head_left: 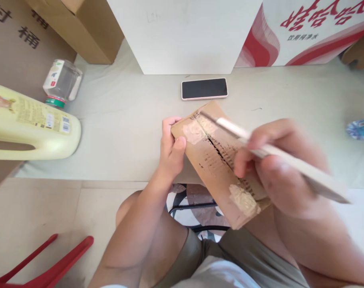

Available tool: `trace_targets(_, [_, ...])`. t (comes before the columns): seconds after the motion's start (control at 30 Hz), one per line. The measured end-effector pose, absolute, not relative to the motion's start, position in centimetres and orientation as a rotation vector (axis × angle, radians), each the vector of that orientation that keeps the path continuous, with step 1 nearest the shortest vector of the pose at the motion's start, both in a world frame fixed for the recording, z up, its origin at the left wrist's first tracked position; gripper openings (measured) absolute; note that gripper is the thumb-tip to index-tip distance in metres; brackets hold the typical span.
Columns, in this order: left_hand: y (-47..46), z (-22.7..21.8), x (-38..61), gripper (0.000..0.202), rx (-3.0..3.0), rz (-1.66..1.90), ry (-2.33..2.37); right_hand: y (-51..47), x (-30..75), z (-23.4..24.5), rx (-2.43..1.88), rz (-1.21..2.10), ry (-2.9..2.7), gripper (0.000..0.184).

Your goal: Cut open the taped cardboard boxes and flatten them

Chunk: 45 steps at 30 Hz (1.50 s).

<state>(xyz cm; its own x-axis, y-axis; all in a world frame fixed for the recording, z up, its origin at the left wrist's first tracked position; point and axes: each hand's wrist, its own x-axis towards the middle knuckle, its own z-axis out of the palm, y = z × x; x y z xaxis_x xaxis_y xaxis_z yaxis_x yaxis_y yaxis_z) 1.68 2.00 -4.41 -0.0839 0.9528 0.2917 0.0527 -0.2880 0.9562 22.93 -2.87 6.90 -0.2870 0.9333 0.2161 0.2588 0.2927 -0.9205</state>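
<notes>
At the near edge of a bench [116,132], a piece of cardboard [205,164] is held aslant.
The cardboard is clamped along its left edge by the left grip [172,156]; a slim, pale tool [233,128] is clasped in the right grip [282,168], its dark tip over the cardboard's far end, contact unclear. Just beyond, a phone [204,89] is seen lying flat.

Black-screened phone with pale pink rim [204,89] flat on pale grey-green table [118,124], just in front of plain white box [187,36]; red-and-white printed carton [304,46] right of that. Left side: pale-yellow plastic jug [40,132], green-capped clear plastic bottle [63,80].
</notes>
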Motion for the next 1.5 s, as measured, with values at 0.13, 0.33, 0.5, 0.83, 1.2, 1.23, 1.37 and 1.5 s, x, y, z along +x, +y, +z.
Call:
trace_targets(0.13, [2.19,-3.81,1.91,0.058,1.334,1.467,1.123,-2.41,22.56,6.95,-1.059,0.984,-1.9,0.02])
trace_targets(0.33, [2.29,-3.46,2.13,0.058,1.275,1.461,1.095,-2.44,22.16,7.42,-1.137,0.892,-1.949,0.024])
trace_targets(0.5, [2.29,-3.48,2.17,0.057,1.291,1.48,1.099,-2.29,22.26,7.44,-1.164,0.812,-1.937,0.025])
trace_targets(0.83, [2.55,-3.76,1.7,0.049,1.395,1.494,1.012,-2.0,22.11,7.43,-1.197,0.642,-2.001,0.021])
trace_targets(1.2, [2.49,-3.67,1.82,0.054,1.355,1.488,1.044,-1.98,22.0,7.6,-1.183,0.625,-2.017,0.018])
trace_targets(1.23, [2.49,-3.67,1.82,0.054,1.351,1.488,1.045,-1.98,21.99,7.62,-1.182,0.622,-2.02,0.018])
trace_targets(1.37, [2.52,-3.71,1.85,0.055,1.335,1.483,1.04,-2.08,22.0,7.72,-1.195,0.612,-2.001,0.017])
trace_targets(1.5, [2.52,-3.77,1.82,0.056,1.336,1.48,1.055,-2.08,21.96,7.68,-1.191,0.619,-2.0,0.017])
